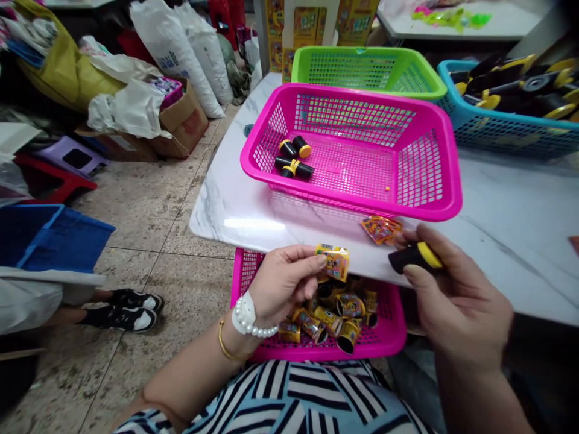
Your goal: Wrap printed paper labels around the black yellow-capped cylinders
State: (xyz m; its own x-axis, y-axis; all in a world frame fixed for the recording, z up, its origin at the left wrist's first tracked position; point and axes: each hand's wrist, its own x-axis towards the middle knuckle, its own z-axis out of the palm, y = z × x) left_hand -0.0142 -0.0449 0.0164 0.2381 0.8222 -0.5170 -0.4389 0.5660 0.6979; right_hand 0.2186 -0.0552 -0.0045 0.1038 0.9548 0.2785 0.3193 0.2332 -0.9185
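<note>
My left hand (283, 280) pinches a small yellow printed sleeve (338, 260) between thumb and fingers, above the lower pink basket. In my right hand (465, 301) is a short black cylinder with a yellow rim (409, 258), held sideways over the table's front edge. The lower pink basket (393, 337) sits at my lap and holds several black cylinders wrapped in yellow printed sleeves (350, 305). Flat orange-red printed sleeves (381, 229) lie on the table between my hands and the upper pink basket (348, 202). That basket contains several bare black-and-yellow cylinders (304, 170) at its left end.
Behind the upper basket stands a green basket (362, 55). A blue basket (515, 129) full of black-and-yellow pieces is at the right of the marble-patterned table (511, 241). White sacks (167, 51), cardboard boxes (181, 120) and a person's shoes (133, 310) occupy the floor at left.
</note>
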